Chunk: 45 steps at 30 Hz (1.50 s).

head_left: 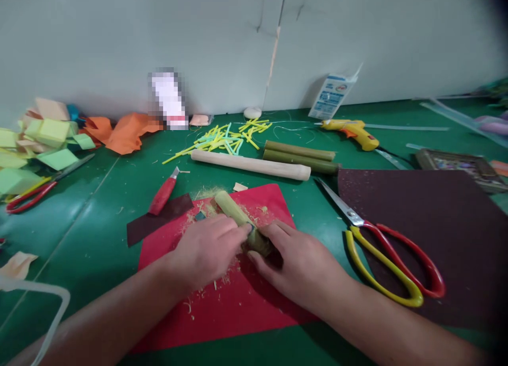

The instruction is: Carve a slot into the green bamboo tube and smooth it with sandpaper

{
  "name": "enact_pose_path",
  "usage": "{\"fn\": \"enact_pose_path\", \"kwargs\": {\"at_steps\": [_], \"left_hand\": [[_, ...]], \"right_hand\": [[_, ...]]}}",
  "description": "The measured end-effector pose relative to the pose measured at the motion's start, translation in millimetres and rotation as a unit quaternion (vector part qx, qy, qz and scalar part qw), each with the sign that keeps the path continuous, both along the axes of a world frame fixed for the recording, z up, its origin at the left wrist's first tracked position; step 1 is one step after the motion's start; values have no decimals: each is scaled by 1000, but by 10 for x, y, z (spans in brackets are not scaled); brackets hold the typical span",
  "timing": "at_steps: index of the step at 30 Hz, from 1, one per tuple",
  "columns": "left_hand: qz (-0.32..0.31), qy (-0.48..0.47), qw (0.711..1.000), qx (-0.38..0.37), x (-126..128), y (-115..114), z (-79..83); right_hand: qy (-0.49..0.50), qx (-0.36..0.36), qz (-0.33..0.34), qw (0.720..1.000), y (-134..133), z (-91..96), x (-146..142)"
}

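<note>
A pale green bamboo piece (232, 206) slants over a red sheet (234, 323) strewn with fine shavings. My right hand (296, 257) is closed round its near end, thumb below and fingers over the top. Across the middle of the bamboo, my left hand (214, 244) presses with curled fingers. A tiny dark bit shows at its fingertips, and a dark scrap (199, 216) sticks out behind its knuckles; what it pinches is mostly hidden. A red-handled knife (163, 192) rests on a dark brown strip (159, 221) to the left.
Large scissors (353, 216) lie beside my right forearm, partly on a dark brown sheet (416, 207). Behind are a peeled stick (250, 165), green bamboo pieces (301, 157), yellow strips (214, 141), a glue gun (353, 130) and a carton (331, 96). Folded paper (47, 133) and red-handled scissors (43, 190) lie left.
</note>
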<state>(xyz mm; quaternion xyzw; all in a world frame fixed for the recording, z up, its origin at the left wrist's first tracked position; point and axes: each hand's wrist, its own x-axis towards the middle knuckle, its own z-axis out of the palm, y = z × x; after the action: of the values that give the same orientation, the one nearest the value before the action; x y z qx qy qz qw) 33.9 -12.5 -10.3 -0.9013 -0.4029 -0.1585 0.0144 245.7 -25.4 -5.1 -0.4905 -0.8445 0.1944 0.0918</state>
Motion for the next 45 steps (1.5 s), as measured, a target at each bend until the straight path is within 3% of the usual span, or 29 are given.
{"fn": "enact_pose_path", "kwargs": {"at_steps": [4, 8, 12, 16, 20, 24, 28, 32, 36, 39, 45], "left_hand": [[74, -39, 996, 42, -5, 4, 10], [-10, 2, 1000, -5, -6, 14, 9], [88, -39, 995, 34, -16, 34, 12], [-7, -9, 1000, 14, 18, 2, 3], [79, -40, 995, 48, 3, 32, -10], [27, -19, 999, 19, -33, 70, -25], [98, -54, 993, 31, -53, 91, -9], [55, -45, 997, -10, -52, 93, 11], [110, -85, 990, -6, -120, 135, -20], [80, -99, 992, -23, -161, 130, -54], [80, -91, 993, -3, -133, 114, -62]], "right_hand": [[4, 5, -10, 1000, 3, -10, 1], [7, -2, -3, 1000, -3, -2, 5], [6, 4, -14, 1000, -2, -2, 5], [10, 2, -5, 1000, 5, 10, -2], [7, 5, -18, 1000, -3, 32, -3], [12, -3, -12, 1000, -13, 34, 6], [8, -13, -18, 1000, -10, 36, 10], [8, -12, -14, 1000, 0, 31, 5], [7, -5, -18, 1000, -5, 16, 6], [10, -8, -14, 1000, -11, 14, 8], [2, 3, -7, 1000, 0, 39, 5]]}}
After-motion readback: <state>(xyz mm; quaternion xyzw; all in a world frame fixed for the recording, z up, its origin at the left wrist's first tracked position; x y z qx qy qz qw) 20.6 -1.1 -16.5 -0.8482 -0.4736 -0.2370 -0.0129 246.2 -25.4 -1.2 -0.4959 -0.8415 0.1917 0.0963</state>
